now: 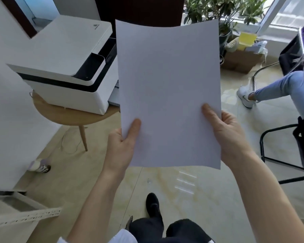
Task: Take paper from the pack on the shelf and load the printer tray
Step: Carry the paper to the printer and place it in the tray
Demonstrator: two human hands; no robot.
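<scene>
Your left hand (123,142) and right hand (226,134) each pinch a lower corner of the white paper (168,92), thumbs on top, fingers closed beneath. The sheets hang in the air just right of the white printer (65,67), which sits on a round wooden table (67,114).

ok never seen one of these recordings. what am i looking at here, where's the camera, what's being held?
There is no robot: one wide-angle camera sits on a person's head, looking forward and down, so the arms reaching in from below are the wearer's own. The left hand and right hand hold white paper by its lower corners, thumbs on top, out in front of the body. To the left, a white printer stands on a round wooden table. Its tray is hidden behind the paper. Another seated person's leg shows at the right, with plants by the window.
</scene>
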